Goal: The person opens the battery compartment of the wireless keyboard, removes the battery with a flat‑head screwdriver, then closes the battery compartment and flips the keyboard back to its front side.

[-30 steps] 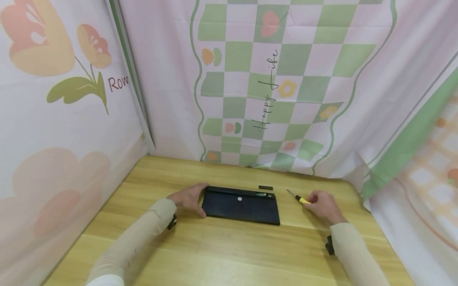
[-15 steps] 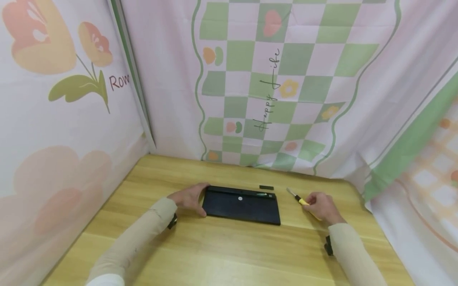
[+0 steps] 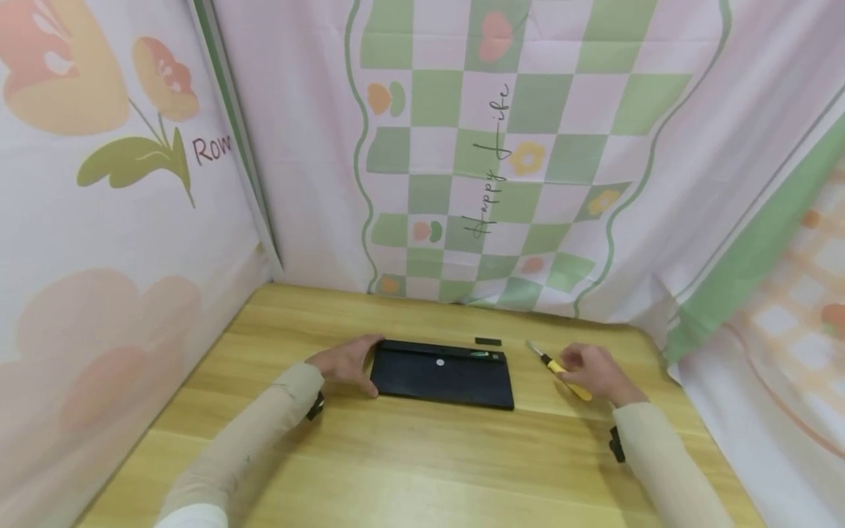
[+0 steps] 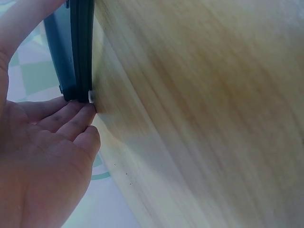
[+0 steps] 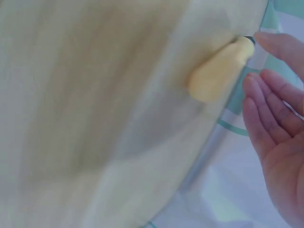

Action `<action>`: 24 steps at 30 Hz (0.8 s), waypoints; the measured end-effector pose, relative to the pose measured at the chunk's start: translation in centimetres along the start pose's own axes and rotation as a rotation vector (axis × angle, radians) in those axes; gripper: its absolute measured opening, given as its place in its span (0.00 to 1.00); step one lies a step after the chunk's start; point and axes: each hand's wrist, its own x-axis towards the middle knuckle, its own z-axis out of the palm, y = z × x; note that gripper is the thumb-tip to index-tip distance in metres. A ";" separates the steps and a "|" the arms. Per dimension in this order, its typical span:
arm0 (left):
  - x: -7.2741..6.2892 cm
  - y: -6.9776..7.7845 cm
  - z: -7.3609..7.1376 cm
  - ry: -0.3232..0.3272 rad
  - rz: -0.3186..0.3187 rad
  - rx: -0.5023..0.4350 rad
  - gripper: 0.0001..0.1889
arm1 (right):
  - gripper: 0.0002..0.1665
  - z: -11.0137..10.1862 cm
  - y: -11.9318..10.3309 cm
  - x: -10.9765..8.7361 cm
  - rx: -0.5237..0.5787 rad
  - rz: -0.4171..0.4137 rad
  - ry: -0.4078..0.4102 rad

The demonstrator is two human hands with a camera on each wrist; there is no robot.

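A flat black keyboard (image 3: 441, 383) lies underside up on the wooden table, a raised bar along its back. My left hand (image 3: 343, 363) grips its left end, thumb at the front corner and fingers at the back corner. The left wrist view shows those fingertips against the keyboard's edge (image 4: 78, 57). In the bar's right part sits a small green-and-white piece (image 3: 480, 354). To the right lies a screwdriver (image 3: 573, 386) with a yellow handle, its metal tip pointing back left. My right hand (image 3: 597, 372) is beside the handle; in the right wrist view, its relaxed fingers are apart from the handle (image 5: 216, 73).
A small black strip (image 3: 488, 341) lies behind the keyboard, near its right end. Printed curtains (image 3: 317, 183) hang behind the table (image 3: 396, 462) and along both its sides.
My right hand has let go of the screwdriver, which now rests on the table with more of its yellow handle showing. The left hand and keyboard stay put; the head view shifts slightly.
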 end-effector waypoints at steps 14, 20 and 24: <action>0.3 -0.5 0.2 0.008 0.004 0.028 0.67 | 0.20 0.2 -5.2 3.4 -0.072 -0.169 -0.104; 0.4 -0.5 0.2 0.009 0.005 0.025 0.67 | 0.19 2.0 -7.4 5.2 -0.063 -0.238 -0.132; 0.3 -0.4 0.1 0.006 0.000 0.023 0.67 | 0.18 2.9 -8.7 6.2 -0.061 -0.237 -0.168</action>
